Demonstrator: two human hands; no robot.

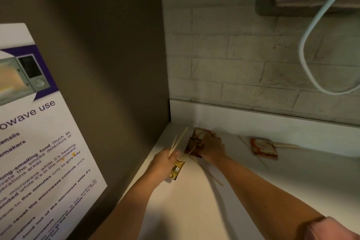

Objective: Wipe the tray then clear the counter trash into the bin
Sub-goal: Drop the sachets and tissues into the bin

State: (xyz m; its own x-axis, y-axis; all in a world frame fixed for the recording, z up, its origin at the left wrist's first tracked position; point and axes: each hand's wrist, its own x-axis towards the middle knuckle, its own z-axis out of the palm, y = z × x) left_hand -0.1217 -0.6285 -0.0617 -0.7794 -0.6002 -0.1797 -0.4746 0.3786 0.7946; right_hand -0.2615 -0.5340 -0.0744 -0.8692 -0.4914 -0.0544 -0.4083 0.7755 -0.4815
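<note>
Two pieces of trash lie on the white counter (194,210). The brown wrapper (194,142) sits in the back-left corner, right hand (211,147) fingers curled on it. The orange wrapper (264,148) lies further right near the back edge, print unreadable. Left hand (162,159) grips chopsticks (180,138) plus gold sachet (176,169). Side-panel poster (39,142) reads "…owave use".

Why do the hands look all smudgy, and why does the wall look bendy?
Head view: the left hand holding chopsticks and the right hand on a brown packet are smeared by motion blur; text on the microwave poster reads sharper; the wide-angle lens bends the brick wall; dim warm light lets the arms throw soft shadows on the counter.
</note>
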